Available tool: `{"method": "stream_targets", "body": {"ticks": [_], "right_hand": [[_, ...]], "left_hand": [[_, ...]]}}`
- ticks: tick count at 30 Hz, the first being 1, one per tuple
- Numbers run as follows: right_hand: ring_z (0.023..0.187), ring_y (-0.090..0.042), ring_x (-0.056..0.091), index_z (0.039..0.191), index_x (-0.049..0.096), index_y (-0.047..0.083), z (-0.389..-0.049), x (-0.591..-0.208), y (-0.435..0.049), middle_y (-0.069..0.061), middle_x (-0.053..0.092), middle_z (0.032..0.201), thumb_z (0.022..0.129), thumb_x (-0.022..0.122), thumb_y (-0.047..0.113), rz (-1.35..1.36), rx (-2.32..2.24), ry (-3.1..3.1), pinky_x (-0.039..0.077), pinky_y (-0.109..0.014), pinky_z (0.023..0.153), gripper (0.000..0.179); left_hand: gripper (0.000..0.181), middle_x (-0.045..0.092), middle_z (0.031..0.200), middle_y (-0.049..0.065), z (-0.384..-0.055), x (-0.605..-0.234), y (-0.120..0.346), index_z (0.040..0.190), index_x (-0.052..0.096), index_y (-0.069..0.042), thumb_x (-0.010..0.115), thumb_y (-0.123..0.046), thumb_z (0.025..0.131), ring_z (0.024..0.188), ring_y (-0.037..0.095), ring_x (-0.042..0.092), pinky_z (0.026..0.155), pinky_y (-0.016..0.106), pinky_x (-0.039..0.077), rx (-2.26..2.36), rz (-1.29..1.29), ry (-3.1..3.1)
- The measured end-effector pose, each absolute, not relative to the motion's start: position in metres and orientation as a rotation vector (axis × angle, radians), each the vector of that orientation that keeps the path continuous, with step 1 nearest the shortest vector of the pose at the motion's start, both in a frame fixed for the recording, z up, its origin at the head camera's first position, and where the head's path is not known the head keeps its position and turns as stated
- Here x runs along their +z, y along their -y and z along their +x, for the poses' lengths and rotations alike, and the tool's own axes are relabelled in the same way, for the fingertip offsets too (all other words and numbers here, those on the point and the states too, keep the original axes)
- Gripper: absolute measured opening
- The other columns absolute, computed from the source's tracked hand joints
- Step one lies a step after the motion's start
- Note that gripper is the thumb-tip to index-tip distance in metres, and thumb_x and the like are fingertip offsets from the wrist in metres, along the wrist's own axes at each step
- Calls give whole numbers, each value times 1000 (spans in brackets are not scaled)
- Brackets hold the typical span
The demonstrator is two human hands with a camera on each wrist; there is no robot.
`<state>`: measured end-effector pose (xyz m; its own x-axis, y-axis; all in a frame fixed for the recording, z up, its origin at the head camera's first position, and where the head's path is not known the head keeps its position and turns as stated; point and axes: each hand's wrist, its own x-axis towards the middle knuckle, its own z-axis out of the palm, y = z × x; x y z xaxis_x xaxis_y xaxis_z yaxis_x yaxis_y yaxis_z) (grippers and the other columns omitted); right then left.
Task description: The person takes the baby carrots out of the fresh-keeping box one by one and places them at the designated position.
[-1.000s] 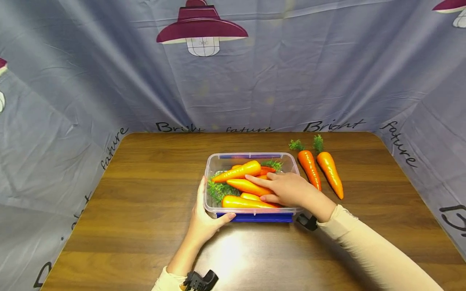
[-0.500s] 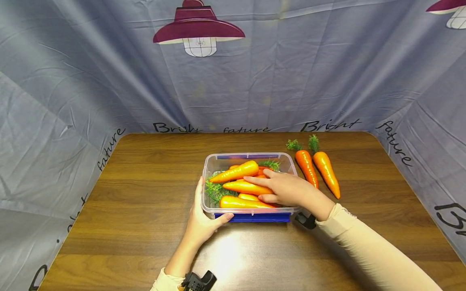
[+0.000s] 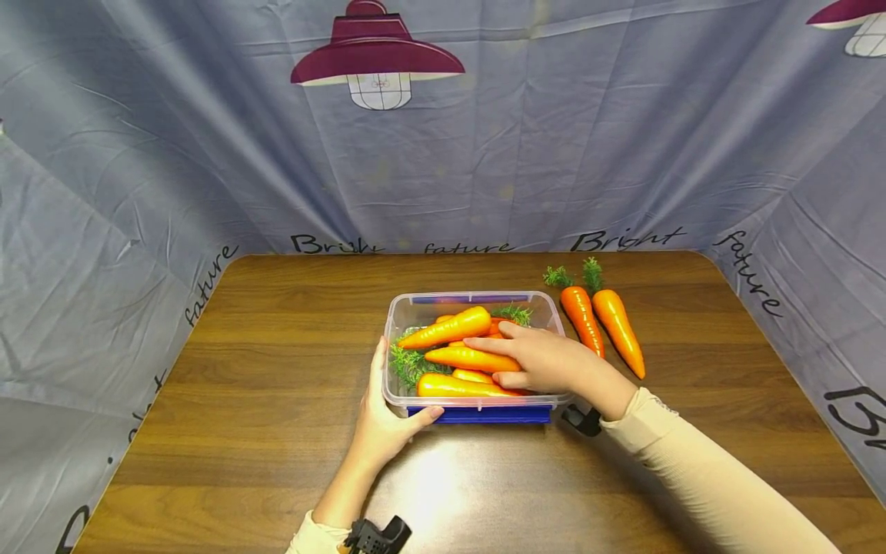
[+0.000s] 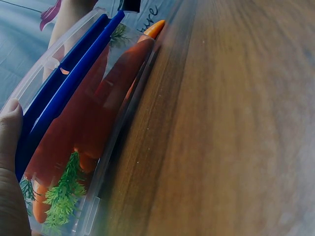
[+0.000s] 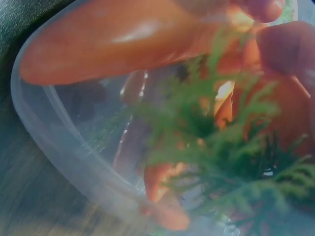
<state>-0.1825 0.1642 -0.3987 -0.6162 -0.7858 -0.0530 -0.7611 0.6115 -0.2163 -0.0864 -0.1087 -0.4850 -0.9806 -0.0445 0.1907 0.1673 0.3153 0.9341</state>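
A clear plastic food box with blue side latches holds several orange toy carrots with green tops. My left hand grips its front left corner, thumb on the front and fingers along the left wall. In the left wrist view the thumb lies against the rim by a blue latch. Inside the box, my right hand holds a carrot between thumb and fingers, atop the pile. The right wrist view is blurred; carrot greens cover much of it, with fingertips at upper right.
To the right of the box, a redder carrot and a lighter orange carrot lie side by side on the wooden table. A grey printed curtain encloses the table's back and sides.
The held carrot's tip has dipped slightly toward the front of the box. The whole head view shifted a little; both hands stay in place on box and carrot.
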Motion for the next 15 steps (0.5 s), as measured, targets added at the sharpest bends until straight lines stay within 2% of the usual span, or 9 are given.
{"method": "stream_targets", "body": {"ticks": [3,9,15], "right_hand": [[105,-30,64,151,43,34,-183,-399,-164,-13,56,133,93,64,39,-1296,-278,-2677,54,-51,88,61],[125,-30,58,151,43,31,-182,-398,-166,-11,58,141,94,63,36,-1329,-313,-2678,49,-52,100,61],[113,-26,64,150,44,33,-176,-390,-169,-7,63,132,94,65,37,-1432,-388,-2780,53,-48,95,61]], "left_hand": [[125,19,166,-5,-87,-485,109,159,9,-37,93,-31,67,148,20,31,120,50,25,-1724,-122,2394],[127,23,165,-2,-87,-487,108,159,10,-37,94,-29,64,145,19,36,119,48,27,-1691,-132,2391],[129,23,165,-2,-87,-487,108,160,11,-33,95,-23,62,145,17,34,120,45,25,-1733,-109,2380]]}}
